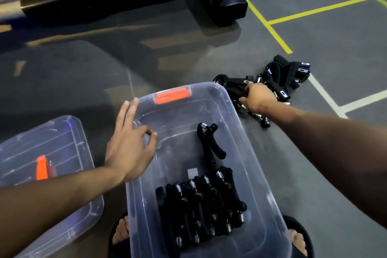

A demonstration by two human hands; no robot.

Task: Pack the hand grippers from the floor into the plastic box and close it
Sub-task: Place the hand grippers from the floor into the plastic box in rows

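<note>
Right hand (258,97) curled into the floor pile (280,81), fetching another; left hand (130,144), fingers loosely spread, hovered over the box (240,123).

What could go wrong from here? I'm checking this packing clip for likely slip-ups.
1. The right hand reaches into a tangled pile of hand grippers on the floor; lifting one may drag others along.
2. One gripper lies loose, apart from the neat row in the plastic box; more loose ones could stop the lid from closing.
</note>
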